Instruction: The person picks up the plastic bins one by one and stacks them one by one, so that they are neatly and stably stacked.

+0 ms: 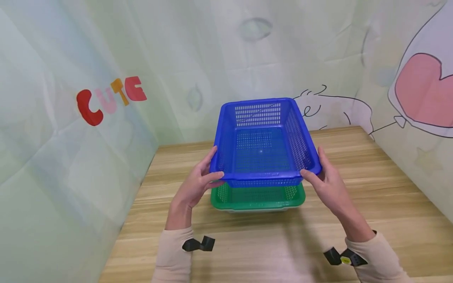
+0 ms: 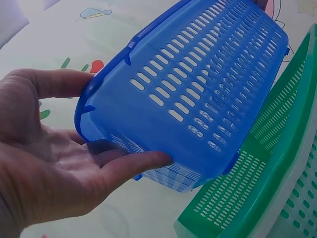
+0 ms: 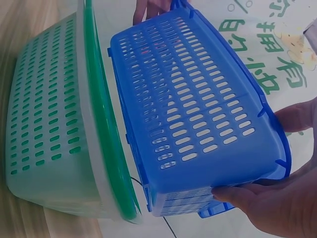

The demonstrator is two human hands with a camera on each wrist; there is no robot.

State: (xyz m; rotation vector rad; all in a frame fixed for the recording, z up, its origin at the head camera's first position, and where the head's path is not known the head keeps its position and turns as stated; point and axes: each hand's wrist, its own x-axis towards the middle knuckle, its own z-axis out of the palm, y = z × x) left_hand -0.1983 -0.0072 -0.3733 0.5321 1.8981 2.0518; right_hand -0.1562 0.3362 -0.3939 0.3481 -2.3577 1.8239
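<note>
A blue plastic basket [image 1: 262,175] with slotted walls is held up in both hands, over a green basket [image 1: 258,205]. My left hand [image 1: 194,182] grips its near left corner, thumb on the rim and the other fingers along the side. At the near right corner my right hand [image 1: 327,182] holds the rim the same way. In the right wrist view the green basket sits nested inside a whitish, see-through basket [image 3: 74,198] on the table. A gap shows there between the blue basket and the green rim.
The wood-grain table [image 1: 170,247] runs back to a printed cloth wall [image 1: 212,59]. More cloth closes off the left and right sides, with "CUTE" lettering [image 1: 90,108] on the left.
</note>
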